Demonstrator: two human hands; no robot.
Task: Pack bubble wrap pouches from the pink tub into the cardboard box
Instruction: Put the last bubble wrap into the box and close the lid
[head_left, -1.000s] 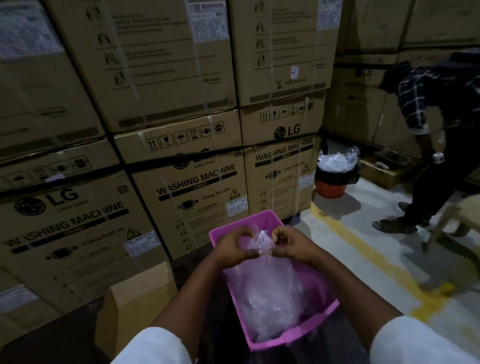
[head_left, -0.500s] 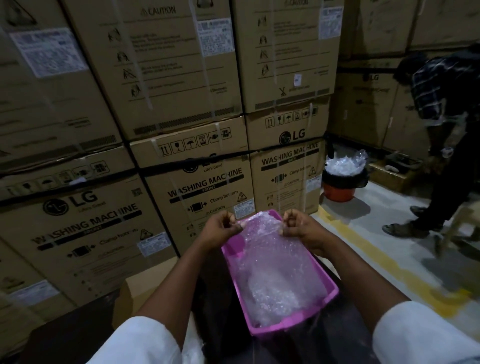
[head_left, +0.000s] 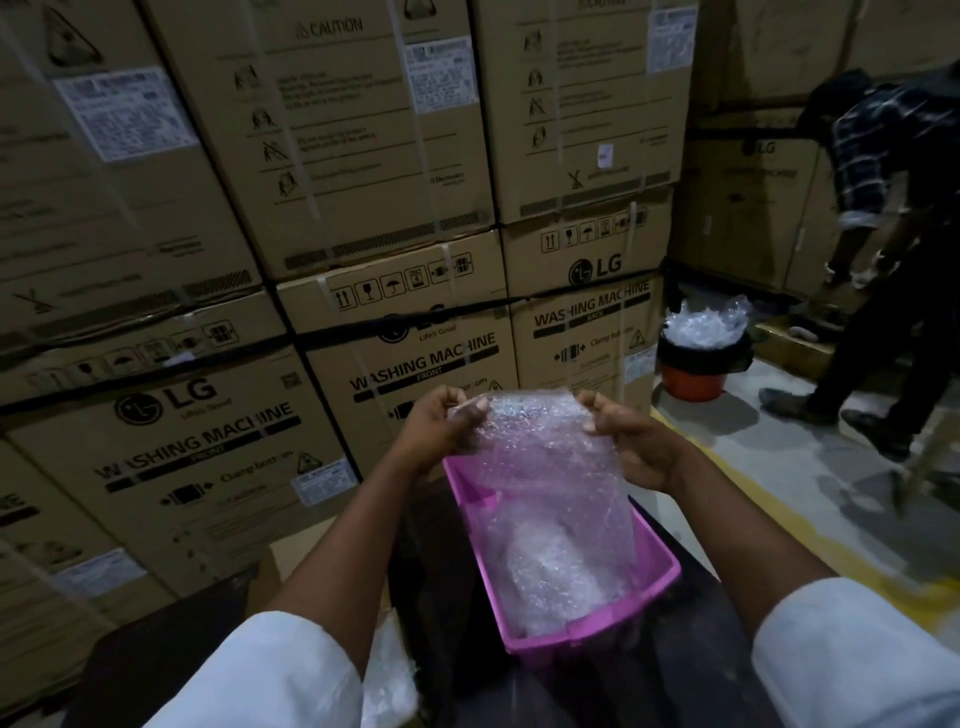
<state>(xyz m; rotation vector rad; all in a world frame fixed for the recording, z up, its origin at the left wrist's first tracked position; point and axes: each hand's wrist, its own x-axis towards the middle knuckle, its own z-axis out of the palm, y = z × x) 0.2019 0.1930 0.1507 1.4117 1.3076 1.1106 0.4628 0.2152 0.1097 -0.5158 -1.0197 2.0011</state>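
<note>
Lifted higher since half a second ago, the bubble wrap pouch (head_left: 540, 467) now hangs spread above the pink tub (head_left: 597, 631), its lower end inside. The left hand (head_left: 441, 431) and right hand (head_left: 631, 441) each pinch a top corner. More wrap fills the tub. The cardboard box (head_left: 296, 558) sits left, its contents unseen, so packing appears far from done.

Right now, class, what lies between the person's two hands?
In the head view, the bubble wrap pouch spans between the left hand and right hand.
</note>
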